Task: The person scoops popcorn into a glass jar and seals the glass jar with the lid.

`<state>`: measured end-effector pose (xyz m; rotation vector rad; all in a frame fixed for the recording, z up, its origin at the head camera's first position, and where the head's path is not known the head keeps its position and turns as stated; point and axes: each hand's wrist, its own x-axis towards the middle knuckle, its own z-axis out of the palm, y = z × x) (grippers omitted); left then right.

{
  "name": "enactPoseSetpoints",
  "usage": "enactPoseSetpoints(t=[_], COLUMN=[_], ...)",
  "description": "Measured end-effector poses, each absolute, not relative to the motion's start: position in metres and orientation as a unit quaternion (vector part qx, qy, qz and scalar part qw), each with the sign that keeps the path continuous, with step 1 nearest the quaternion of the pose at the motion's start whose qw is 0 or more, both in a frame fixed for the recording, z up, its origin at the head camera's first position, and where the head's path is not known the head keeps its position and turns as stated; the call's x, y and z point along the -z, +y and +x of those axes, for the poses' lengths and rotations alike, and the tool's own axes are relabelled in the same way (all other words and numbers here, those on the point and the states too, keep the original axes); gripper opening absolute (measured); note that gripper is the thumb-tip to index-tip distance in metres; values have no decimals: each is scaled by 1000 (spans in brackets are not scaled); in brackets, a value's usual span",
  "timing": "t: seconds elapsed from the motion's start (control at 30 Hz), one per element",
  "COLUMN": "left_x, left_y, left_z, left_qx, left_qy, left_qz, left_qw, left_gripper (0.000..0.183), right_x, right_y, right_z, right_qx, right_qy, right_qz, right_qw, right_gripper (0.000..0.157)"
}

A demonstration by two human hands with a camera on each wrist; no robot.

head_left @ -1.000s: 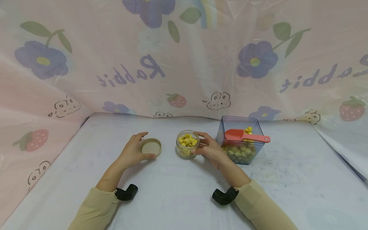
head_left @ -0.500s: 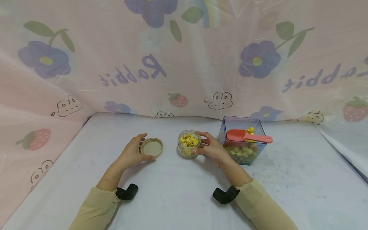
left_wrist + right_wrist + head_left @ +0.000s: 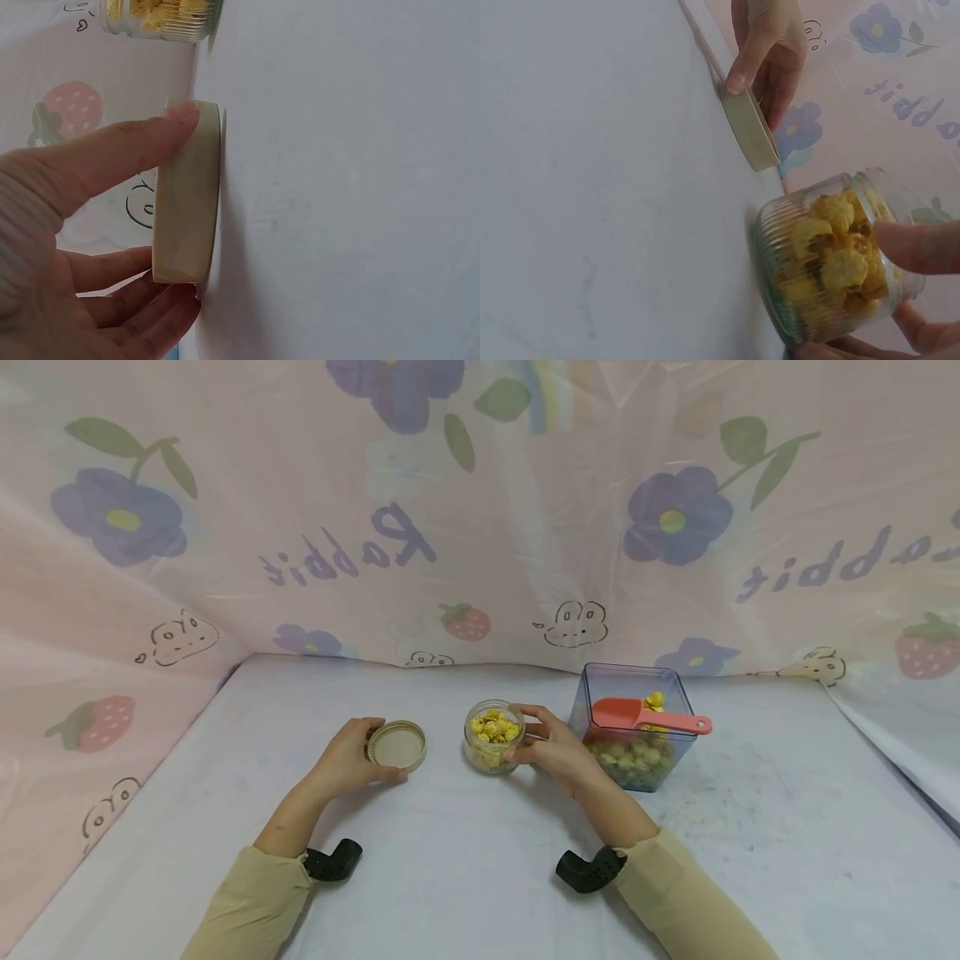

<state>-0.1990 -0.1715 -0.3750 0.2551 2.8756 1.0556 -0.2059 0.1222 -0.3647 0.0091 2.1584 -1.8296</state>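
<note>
A round beige lid [image 3: 397, 747] lies on the white table with its hollow inside facing up. My left hand [image 3: 348, 762] holds it by the edge. In the left wrist view the thumb presses one side of the lid [image 3: 186, 202] and the fingers curl at the opposite side. To its right stands a small glass jar [image 3: 489, 763] with yellow popcorn [image 3: 493, 727] in it. My right hand [image 3: 558, 756] grips the jar from the right, as the right wrist view also shows, with the thumb near the neck of the ribbed jar [image 3: 832, 262].
Just right of my right hand is a clear bluish square container [image 3: 678, 693], partly filled with popcorn. A red scoop [image 3: 622, 713] lies across its top, handle sticking out to the right. A printed pink curtain [image 3: 495, 527] rises behind the white table [image 3: 450, 877].
My left fingers have drawn in from a wider spread and now meet the lid's edge. The right hand and jar have stayed in place. The head view has shifted slightly.
</note>
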Motion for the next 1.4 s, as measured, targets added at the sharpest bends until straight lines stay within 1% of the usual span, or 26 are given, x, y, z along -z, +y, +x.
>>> enactPoseSetpoints(t=[0.13, 0.67, 0.97, 1.27, 1.4], left_x=[375, 371, 370, 369, 369], left_y=[-171, -162, -150, -143, -140], left_z=[-198, -198, -199, -200, -201], left_qx=[-346, -391, -453, -469, -475], left_qy=[935, 915, 881, 864, 858], left_qz=[77, 100, 135, 166, 178], left_qw=[31, -8, -32, -74, -82], left_gripper=[86, 82, 84, 80, 79], right_x=[365, 365, 365, 365, 364], right_y=[123, 122, 123, 122, 123], right_z=[-206, -206, -205, -204, -204], right_qx=[639, 643, 640, 639, 638], right_qy=[753, 749, 752, 754, 755], right_qz=[3, -7, -9, -7, -6], right_qw=[157, 161, 156, 153, 152], right_gripper=[73, 73, 73, 73, 73])
